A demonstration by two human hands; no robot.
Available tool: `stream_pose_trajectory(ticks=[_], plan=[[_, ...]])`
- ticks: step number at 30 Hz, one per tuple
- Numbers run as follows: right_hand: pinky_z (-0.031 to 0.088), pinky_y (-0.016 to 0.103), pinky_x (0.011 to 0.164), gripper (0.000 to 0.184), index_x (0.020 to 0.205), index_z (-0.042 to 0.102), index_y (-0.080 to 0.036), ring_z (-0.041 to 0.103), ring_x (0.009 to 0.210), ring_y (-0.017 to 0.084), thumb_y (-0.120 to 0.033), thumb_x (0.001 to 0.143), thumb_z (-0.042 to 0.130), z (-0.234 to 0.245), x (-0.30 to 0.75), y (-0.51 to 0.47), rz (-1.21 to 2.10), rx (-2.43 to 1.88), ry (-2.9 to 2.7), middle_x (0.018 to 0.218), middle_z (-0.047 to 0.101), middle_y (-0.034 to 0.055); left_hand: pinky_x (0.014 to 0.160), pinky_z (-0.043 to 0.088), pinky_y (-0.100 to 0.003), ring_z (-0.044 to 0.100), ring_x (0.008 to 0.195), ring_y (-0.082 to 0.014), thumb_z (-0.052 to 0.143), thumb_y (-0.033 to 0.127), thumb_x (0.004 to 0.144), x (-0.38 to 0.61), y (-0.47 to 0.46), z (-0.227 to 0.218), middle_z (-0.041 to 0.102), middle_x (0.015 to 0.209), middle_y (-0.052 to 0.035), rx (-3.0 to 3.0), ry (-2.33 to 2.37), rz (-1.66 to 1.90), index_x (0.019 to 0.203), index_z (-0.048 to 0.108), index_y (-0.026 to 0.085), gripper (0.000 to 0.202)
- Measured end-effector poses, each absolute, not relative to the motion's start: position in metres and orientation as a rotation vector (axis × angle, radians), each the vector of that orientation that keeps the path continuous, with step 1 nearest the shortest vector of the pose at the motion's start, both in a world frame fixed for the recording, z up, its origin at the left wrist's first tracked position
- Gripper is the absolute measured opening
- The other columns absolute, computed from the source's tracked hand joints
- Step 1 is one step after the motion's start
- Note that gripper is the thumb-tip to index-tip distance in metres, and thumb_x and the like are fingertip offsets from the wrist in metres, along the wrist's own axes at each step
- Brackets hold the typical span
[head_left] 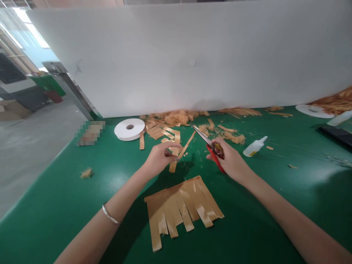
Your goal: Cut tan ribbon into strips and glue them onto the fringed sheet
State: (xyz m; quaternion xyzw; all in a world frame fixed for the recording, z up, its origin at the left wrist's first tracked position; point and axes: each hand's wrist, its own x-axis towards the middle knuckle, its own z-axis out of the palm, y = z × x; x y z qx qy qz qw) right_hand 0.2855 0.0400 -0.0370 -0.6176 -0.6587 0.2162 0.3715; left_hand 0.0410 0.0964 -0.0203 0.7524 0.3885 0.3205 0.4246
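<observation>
Head camera, looking down on a green table (275,205): the left hand (161,157) hovers above the middle of the table, thumb and fingertips pressed together on a narrow tan strip (173,167) whose lower end hangs just below the fingers. Another slanting strip (187,143) runs from beside those fingertips up toward the scissor blades; whether it is part of the same piece cannot be told. A thin bracelet (110,215) sits on the left wrist.

The right hand (231,160) is closed around the red handles of a pair of scissors (209,143). The blades point up and left, away from the person, and look nearly closed. The two hands are near each other but apart.

Below the hands, closer to the person, lies a row of tan strips (183,207) set side by side, joined along the top edge and fanning out at the bottom.

Beyond the left hand a pile of loose strips (162,132) lies flat, touching a white tape roll (129,129) at its left. Shredded fibres (178,116) gather along the foot of a white board (192,55) that stands at the table's far edge. A small white glue bottle (254,146) lies on its side just right of the right hand. A small tuft (87,173) sits alone near the left edge.
</observation>
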Motion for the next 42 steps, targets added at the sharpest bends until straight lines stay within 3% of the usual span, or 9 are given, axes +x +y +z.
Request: stream_pose_trajectory(ticks=[3, 9, 16, 21, 42], plan=[[0.044, 0.03, 0.064, 0.047, 0.107, 0.043, -0.021, 0.05, 0.069, 0.016, -0.05, 0.073, 0.058, -0.048, 0.289, 0.042, 0.484, -1.631, -1.815, 0.085, 0.047, 0.003, 0.068, 0.054, -0.025, 0.065, 0.067, -0.0107, 0.064, 0.012, 0.068, 0.037, 0.099, -0.018, 0.06, 0.116, -0.0042, 1.891, 0.97, 0.818, 0.099, 0.064, 0.022, 0.033], [0.034, 0.024, 0.051, 0.043, 0.091, 0.056, -0.023, 0.044, 0.055, 0.014, -0.06, 0.069, 0.06, -0.039, 0.294, 0.042, 0.657, -1.735, -2.078, 0.059, 0.044, -0.0034, 0.064, 0.054, -0.024, 0.063, 0.063, -0.0093, 0.064, 0.014, 0.069, 0.027, 0.108, -0.019, 0.061, 0.114, -0.0027, 2.02, 1.0, 0.845, 0.101, 0.063, 0.024, 0.034], [0.034, 0.024, 0.053, 0.043, 0.087, 0.062, -0.022, 0.046, 0.055, 0.013, -0.061, 0.071, 0.058, -0.031, 0.291, 0.036, 0.724, -1.673, -2.221, 0.061, 0.053, -0.0007, 0.064, 0.054, -0.023, 0.064, 0.064, -0.0087, 0.062, 0.014, 0.07, 0.027, 0.103, -0.012, 0.056, 0.121, -0.0052, 1.998, 0.921, 0.778, 0.104, 0.062, 0.023, 0.035], [0.035, 0.024, 0.054, 0.042, 0.091, 0.064, -0.022, 0.049, 0.058, 0.014, -0.059, 0.071, 0.06, -0.03, 0.289, 0.034, 0.731, -1.594, -2.263, 0.067, 0.059, 0.0013, 0.063, 0.054, -0.022, 0.061, 0.064, -0.0074, 0.061, 0.012, 0.07, 0.034, 0.096, -0.009, 0.059, 0.115, -0.0044, 2.053, 0.809, 0.685, 0.103, 0.064, 0.023, 0.035], [0.031, 0.022, 0.05, 0.043, 0.087, 0.066, -0.02, 0.042, 0.052, 0.011, -0.06, 0.071, 0.059, -0.027, 0.288, 0.031, 0.72, -1.507, -2.33, 0.058, 0.052, -0.0007, 0.066, 0.055, -0.024, 0.06, 0.071, -0.0105, 0.061, 0.014, 0.072, 0.042, 0.086, -0.001, 0.059, 0.114, -0.0053, 2.072, 0.708, 0.627, 0.106, 0.063, 0.021, 0.035]])
